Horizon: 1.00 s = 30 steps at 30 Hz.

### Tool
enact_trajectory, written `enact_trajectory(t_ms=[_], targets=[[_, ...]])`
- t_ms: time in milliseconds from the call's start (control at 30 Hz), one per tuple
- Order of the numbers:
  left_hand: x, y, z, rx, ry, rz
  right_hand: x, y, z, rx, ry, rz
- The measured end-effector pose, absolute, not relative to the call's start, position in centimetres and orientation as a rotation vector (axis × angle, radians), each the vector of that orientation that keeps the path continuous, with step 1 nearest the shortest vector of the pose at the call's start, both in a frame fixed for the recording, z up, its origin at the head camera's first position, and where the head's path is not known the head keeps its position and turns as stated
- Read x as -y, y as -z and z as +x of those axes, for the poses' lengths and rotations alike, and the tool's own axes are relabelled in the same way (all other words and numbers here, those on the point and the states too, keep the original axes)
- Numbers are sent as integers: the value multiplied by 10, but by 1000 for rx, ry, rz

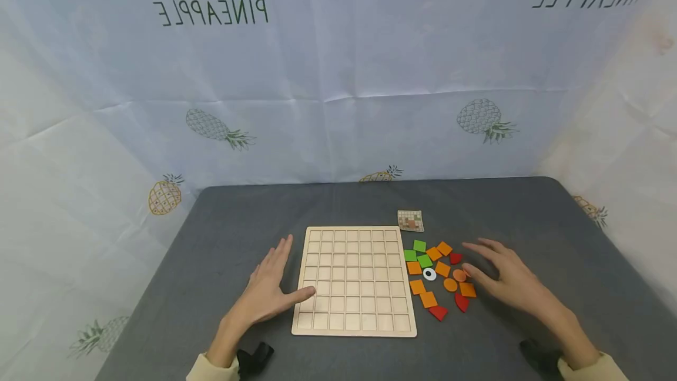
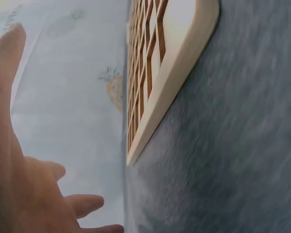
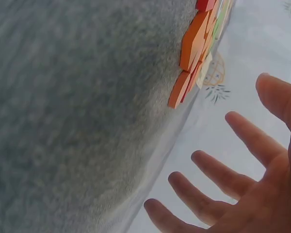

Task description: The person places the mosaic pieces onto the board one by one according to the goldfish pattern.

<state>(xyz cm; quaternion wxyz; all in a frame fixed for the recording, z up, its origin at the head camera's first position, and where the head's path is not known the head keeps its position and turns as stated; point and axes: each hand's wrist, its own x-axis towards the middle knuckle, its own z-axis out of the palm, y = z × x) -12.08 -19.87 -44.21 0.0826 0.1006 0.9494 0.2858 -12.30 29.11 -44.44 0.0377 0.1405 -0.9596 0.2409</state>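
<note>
A square wooden grid board (image 1: 354, 333) lies in the middle of the grey table, its cells bare. My left hand (image 1: 268, 287) is by the board's left edge, fingers spread and thumb over the rim in the head view; it holds nothing. To the board's right lie loose pieces: green squares (image 1: 425, 261), orange squares (image 1: 428, 300), orange rounds (image 1: 450, 284), red pieces (image 1: 437, 313) and a white ring with a black centre (image 1: 429, 279). My right hand (image 1: 510, 278) hovers at the right side of these pieces, fingers loosely extended, holding nothing. In the right wrist view an orange piece (image 3: 193, 41) lies beyond its fingertips.
A small pattern card (image 1: 410, 221) lies beyond the board's far right corner. A pineapple-print cloth (image 1: 338, 63) hangs behind and at both sides of the table (image 1: 254, 210).
</note>
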Motion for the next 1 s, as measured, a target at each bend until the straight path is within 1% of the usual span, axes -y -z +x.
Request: enact_trajectory(t_ms=[400, 733, 1000], targets=[[188, 456, -109, -2676, -927, 420, -284, 446, -128, 2865, -824, 488], [184, 466, -110, -2623, -926, 436, -279, 447, -131, 2909, -854, 511], [183, 469, -111, -2661, -830, 447, -267, 443, -134, 2949, -895, 557]])
